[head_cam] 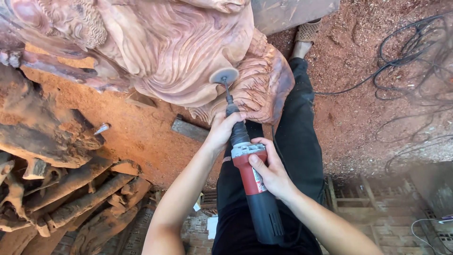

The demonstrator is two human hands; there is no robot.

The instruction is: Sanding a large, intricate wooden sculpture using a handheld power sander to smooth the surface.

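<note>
While both hands' fingers (258, 163) clasp it, grinder (255, 189) touches carving (184, 52).

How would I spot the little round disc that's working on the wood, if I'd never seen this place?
Start at the big reddish wood carving filling the top of the view. Follow the red and grey power tool, held by the left hand and right hand, up its thin shaft. At the tip sits the sanding disc: small, flat, grey, the only smooth circle against the rippled wood.

Red-grey grinder (255, 184); reddish-brown carving (179, 52); black trousers (302, 141).
</note>
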